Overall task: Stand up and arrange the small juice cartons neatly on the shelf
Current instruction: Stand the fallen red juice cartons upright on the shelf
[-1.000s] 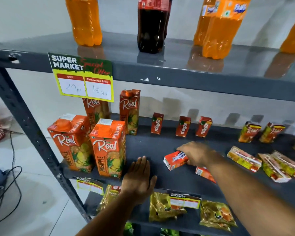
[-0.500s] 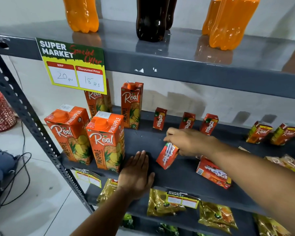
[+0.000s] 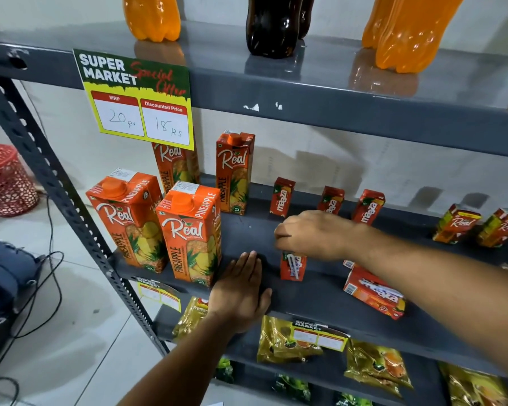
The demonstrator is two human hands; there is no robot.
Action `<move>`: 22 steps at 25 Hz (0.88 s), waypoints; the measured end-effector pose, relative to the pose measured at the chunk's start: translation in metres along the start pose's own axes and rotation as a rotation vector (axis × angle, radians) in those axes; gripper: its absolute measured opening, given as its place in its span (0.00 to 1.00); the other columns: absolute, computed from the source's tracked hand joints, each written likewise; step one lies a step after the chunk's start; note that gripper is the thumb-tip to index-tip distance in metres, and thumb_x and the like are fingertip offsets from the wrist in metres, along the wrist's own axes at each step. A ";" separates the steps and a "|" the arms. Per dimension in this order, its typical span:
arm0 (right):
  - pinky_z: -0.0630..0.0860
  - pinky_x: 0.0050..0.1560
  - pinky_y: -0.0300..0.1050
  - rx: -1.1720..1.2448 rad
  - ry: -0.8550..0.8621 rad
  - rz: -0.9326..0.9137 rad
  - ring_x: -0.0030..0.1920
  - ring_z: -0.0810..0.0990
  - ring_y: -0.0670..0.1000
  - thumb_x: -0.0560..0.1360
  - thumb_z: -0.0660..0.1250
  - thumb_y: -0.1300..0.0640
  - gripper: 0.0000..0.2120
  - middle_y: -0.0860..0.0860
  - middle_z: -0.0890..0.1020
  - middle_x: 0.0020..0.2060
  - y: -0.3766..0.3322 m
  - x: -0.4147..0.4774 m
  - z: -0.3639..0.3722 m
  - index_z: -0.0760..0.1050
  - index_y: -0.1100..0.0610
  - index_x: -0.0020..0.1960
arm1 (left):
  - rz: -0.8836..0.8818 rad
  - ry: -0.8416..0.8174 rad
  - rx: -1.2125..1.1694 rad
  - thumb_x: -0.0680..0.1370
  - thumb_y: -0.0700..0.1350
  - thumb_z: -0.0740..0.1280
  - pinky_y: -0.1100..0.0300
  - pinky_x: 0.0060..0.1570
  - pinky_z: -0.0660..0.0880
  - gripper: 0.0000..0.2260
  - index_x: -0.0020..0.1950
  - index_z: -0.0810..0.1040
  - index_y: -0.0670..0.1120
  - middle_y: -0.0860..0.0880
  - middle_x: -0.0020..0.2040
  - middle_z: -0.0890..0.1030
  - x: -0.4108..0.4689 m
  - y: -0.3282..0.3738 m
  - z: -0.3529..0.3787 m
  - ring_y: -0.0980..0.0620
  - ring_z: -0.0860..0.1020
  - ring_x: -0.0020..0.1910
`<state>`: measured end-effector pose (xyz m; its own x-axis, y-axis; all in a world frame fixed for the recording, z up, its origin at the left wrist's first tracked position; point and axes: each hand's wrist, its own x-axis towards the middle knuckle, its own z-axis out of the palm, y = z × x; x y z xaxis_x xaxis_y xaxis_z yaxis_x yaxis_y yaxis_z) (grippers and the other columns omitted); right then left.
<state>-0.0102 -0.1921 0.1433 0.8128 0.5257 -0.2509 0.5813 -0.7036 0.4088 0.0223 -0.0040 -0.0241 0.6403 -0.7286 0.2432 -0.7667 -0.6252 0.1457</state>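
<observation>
My right hand (image 3: 314,234) grips the top of a small red Maaza carton (image 3: 292,266), which stands upright near the front of the grey middle shelf (image 3: 311,300). My left hand (image 3: 241,291) lies flat and open on the shelf's front edge, just left of that carton. Three small Maaza cartons (image 3: 282,197) stand in a row at the back. Another small Maaza carton (image 3: 374,294) lies flat under my right forearm. Two small Real cartons (image 3: 455,224) stand at the back right.
Large Real pineapple cartons (image 3: 192,235) stand left of my left hand. A price sign (image 3: 138,98) hangs from the upper shelf, which carries orange and dark bottles (image 3: 272,24). Gold snack packets (image 3: 288,341) fill the shelf below. A red basket (image 3: 3,180) and cables sit on the floor.
My right hand lifted the small carton from lying on its side, tilted it, and set it upright near the shelf front. The left hand stayed flat on the shelf edge.
</observation>
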 end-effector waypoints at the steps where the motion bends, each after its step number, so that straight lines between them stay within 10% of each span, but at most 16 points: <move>1: 0.79 0.49 0.54 0.010 0.012 -0.005 0.56 0.78 0.58 0.74 0.66 0.65 0.20 0.55 0.79 0.58 0.002 -0.002 0.001 0.73 0.55 0.64 | -0.001 -0.003 0.001 0.78 0.58 0.52 0.47 0.68 0.62 0.31 0.71 0.66 0.36 0.38 0.72 0.68 0.000 0.000 0.000 0.41 0.66 0.71; 10: 0.77 0.54 0.53 0.036 -0.019 0.042 0.59 0.77 0.55 0.71 0.71 0.61 0.23 0.49 0.80 0.60 0.004 -0.007 0.007 0.73 0.50 0.65 | 0.002 -0.010 0.008 0.78 0.57 0.53 0.47 0.67 0.62 0.30 0.71 0.67 0.36 0.38 0.71 0.69 -0.001 0.002 -0.004 0.41 0.67 0.70; 15: 0.77 0.53 0.53 0.226 -0.182 0.344 0.56 0.79 0.54 0.69 0.71 0.43 0.28 0.52 0.81 0.58 0.001 -0.003 -0.007 0.72 0.52 0.67 | -0.001 -0.021 -0.005 0.78 0.57 0.52 0.46 0.67 0.63 0.30 0.71 0.67 0.36 0.38 0.71 0.68 -0.001 0.003 -0.005 0.40 0.67 0.70; 22: 0.75 0.43 0.49 0.457 -0.292 0.826 0.41 0.78 0.54 0.72 0.55 0.29 0.29 0.52 0.79 0.38 -0.013 0.019 -0.010 0.73 0.56 0.40 | -0.003 -0.029 -0.015 0.78 0.57 0.53 0.46 0.66 0.65 0.30 0.70 0.68 0.36 0.37 0.70 0.70 -0.003 0.004 -0.007 0.40 0.68 0.69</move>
<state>-0.0027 -0.1683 0.1417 0.9115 -0.3092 -0.2711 -0.2643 -0.9456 0.1899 0.0173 -0.0025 -0.0179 0.6432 -0.7350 0.2146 -0.7656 -0.6229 0.1609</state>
